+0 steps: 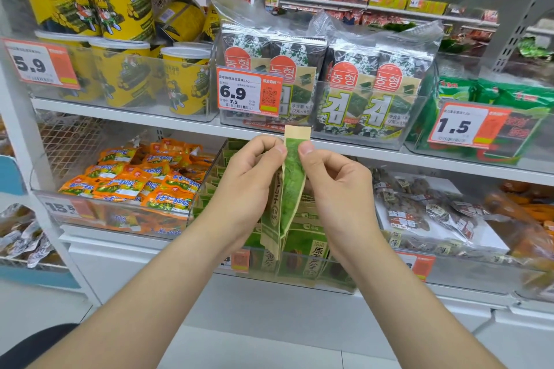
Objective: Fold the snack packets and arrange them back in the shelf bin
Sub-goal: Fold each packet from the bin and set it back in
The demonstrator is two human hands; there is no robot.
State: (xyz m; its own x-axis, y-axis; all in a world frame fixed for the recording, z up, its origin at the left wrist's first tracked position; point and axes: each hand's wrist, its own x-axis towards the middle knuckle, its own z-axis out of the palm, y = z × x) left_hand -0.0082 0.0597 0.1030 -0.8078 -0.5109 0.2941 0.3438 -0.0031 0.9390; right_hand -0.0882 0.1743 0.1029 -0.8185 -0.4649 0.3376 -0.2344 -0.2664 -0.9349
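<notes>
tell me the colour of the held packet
The packet is green with tan edges; head view.

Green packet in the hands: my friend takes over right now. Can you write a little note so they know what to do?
Left hand: pinches the green snack packet near its top, on the left edge.
Right hand: pinches the same packet from the right.
The packet hangs upright, creased lengthwise, in front of the clear shelf bin, which holds matching packets.
Done: the fold on this one looks begun.
Left: finish the fold and set it in the bin. I cannot tell how many others need folding.
</notes>
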